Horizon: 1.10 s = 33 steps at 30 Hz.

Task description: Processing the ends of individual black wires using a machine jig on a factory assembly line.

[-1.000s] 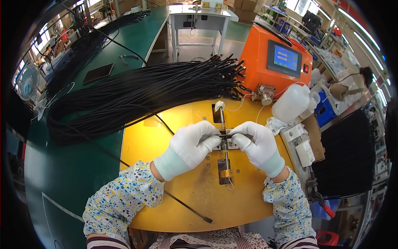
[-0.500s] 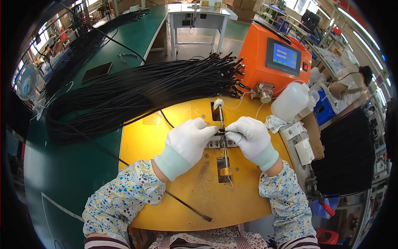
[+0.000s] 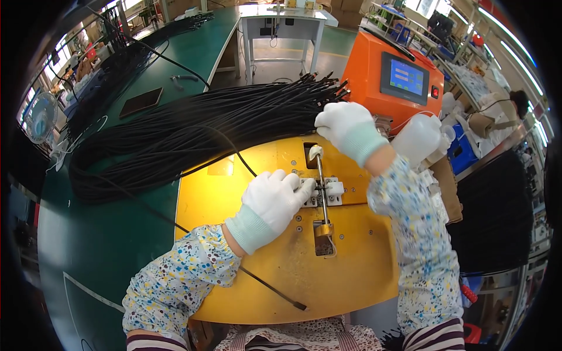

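Observation:
My left hand point(image 3: 272, 199), in a white glove, is closed with thumb and fingers pinched at the metal fixture point(image 3: 321, 192) on the yellow plate. A black cable point(image 3: 239, 153) runs down into this hand from the left; the pinched end is hidden by the fingers. My right hand point(image 3: 346, 130), also gloved, is raised beyond the fixture, beside the tips of a thick bundle of black cables point(image 3: 193, 131). Its fingers are curled together, and whatever they hold is hidden. A slim metal rod point(image 3: 323, 175) crosses the fixture.
Behind my right hand stands an orange machine point(image 3: 366, 64) with a screen point(image 3: 404, 78). A white plastic bottle point(image 3: 417, 140) sits at its side. A loose cable end point(image 3: 300, 306) lies on the yellow plate point(image 3: 333, 281). A dark phone point(image 3: 140, 102) and pliers point(image 3: 182, 79) rest on the green table.
My right hand has left the fixture and moved up and away to the cable bundle's ends. My left hand stays at the fixture. The whole view has shifted slightly.

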Each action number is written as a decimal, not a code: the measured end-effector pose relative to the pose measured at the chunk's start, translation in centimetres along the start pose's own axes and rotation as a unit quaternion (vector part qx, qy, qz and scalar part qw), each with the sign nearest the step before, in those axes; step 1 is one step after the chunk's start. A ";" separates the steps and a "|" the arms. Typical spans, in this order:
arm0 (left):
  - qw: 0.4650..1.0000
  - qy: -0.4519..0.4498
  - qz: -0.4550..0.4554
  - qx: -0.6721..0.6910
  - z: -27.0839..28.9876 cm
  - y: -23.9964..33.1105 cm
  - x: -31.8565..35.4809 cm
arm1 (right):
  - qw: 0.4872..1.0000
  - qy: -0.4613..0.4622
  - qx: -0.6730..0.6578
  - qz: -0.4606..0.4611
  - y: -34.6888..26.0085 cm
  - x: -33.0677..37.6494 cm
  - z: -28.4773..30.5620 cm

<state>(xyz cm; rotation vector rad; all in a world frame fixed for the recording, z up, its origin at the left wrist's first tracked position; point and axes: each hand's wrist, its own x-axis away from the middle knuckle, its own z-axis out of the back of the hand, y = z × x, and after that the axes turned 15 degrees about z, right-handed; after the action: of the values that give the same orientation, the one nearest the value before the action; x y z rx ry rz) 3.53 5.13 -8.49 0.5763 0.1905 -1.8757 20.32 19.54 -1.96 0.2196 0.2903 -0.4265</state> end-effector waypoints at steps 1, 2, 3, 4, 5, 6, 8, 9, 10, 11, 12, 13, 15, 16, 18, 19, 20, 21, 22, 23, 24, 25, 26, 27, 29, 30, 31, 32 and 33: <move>1.000 0.002 -0.002 0.001 0.0 0.1 -0.1 | 0.990 -0.130 0.042 -0.033 0.4 -1.5 -0.6; 1.000 0.000 -0.005 0.002 0.0 0.0 -0.1 | 0.961 -0.258 0.082 -0.063 0.7 -2.3 -1.3; 1.000 0.002 -0.006 0.002 0.1 0.1 -0.1 | 0.960 -0.258 0.082 -0.066 0.9 -2.5 -1.6; 1.000 0.004 -0.008 0.002 0.2 0.1 -0.1 | 0.968 -0.240 0.070 -0.017 1.1 -2.6 -1.8; 1.000 0.008 -0.011 0.006 0.1 0.2 -0.3 | 0.972 -0.225 0.059 0.031 1.5 -2.4 -2.1; 1.000 0.010 -0.014 0.011 0.0 0.3 -0.5 | 0.974 -0.209 0.048 0.078 1.8 -2.2 -2.1; 1.000 0.000 -0.004 -0.004 0.3 0.0 -0.2 | 0.967 -0.237 0.056 0.077 0.6 -3.7 -2.5; 1.000 -0.004 0.000 -0.011 0.4 0.0 -0.1 | 0.958 -0.267 0.071 0.072 -0.1 -4.7 -2.7; 1.000 -0.006 -0.001 -0.009 0.3 -0.1 -0.2 | 0.948 -0.301 0.089 0.061 -0.7 -5.3 -2.7; 1.000 -0.007 -0.001 -0.005 0.2 -0.1 -0.2 | 0.947 -0.302 0.087 0.059 -1.1 -5.8 -2.8; 1.000 -0.005 -0.001 -0.001 0.3 0.1 -0.3 | 0.940 -0.319 0.101 0.061 -1.4 -6.2 -2.6; 1.000 -0.003 -0.001 0.003 0.4 0.3 -0.4 | 0.933 -0.336 0.115 0.063 -1.7 -6.5 -2.2; 1.000 -0.003 -0.002 0.005 0.4 0.3 -0.5 | 0.925 -0.351 0.128 0.065 -1.8 -6.7 -1.5; 1.000 -0.003 -0.001 0.005 0.3 0.1 -0.5 | 0.931 -0.341 0.117 0.065 -1.8 -6.7 -1.3; 1.000 -0.003 -0.002 0.007 0.1 -0.2 -0.5 | 0.940 -0.321 0.096 0.062 -1.7 -6.6 -0.4; 1.000 0.000 0.007 0.024 0.0 -0.4 -0.5 | 0.940 -0.322 0.098 0.059 -1.5 -6.2 0.3; 0.999 0.000 0.023 0.038 -0.2 -0.6 -0.4 | 0.966 -0.231 0.097 0.057 -1.2 -5.7 0.9; 0.998 0.000 0.039 0.052 -0.4 -0.7 -0.4 | 0.984 -0.140 0.094 0.053 -0.8 -5.1 1.4; 0.998 0.001 0.042 0.050 0.1 -0.7 -0.3 | 0.984 -0.138 0.093 0.057 -1.2 -4.5 2.2; 0.996 0.028 0.050 0.068 0.0 -0.8 -0.6 | 0.993 -0.073 0.081 0.040 -1.5 -3.5 2.6; 0.993 0.053 0.057 0.087 0.0 -0.9 -0.9 | 0.997 -0.008 0.069 0.023 -1.8 -2.4 2.8; 0.989 0.080 0.064 0.104 -0.1 -0.9 -1.1 | 0.997 -0.010 0.070 0.022 -1.8 -1.4 2.8; 0.989 0.080 0.064 0.106 -0.4 -0.9 -1.2 | 0.997 0.028 0.053 0.039 -1.8 -0.3 2.7; 0.988 0.076 0.064 0.118 -0.7 -1.0 -1.1 | 0.995 0.067 0.036 0.057 -1.8 0.6 2.7; 0.986 0.068 0.064 0.140 -1.1 -1.1 -0.9 | 0.991 0.106 0.018 0.077 -1.9 2.0 2.5; 0.986 0.068 0.065 0.139 -1.0 -1.1 -0.8 | 0.991 0.116 0.013 0.064 -1.9 2.6 2.4; 0.989 0.056 0.068 0.122 -0.7 -1.1 -0.7 | 0.991 0.125 0.008 0.052 -1.9 3.0 2.2; 0.991 0.044 0.070 0.109 -0.3 -0.9 -0.9 | 0.990 0.133 0.006 0.038 -2.0 3.5 2.2; 0.992 0.032 0.072 0.096 0.3 -0.8 -1.1 | 0.990 0.133 0.007 0.037 -2.3 4.0 2.3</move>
<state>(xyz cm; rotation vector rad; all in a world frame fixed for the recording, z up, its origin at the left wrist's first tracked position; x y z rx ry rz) 3.03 6.20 -7.86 0.7621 0.0104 -1.7480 23.33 15.37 -1.44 0.3006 0.5386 -0.3249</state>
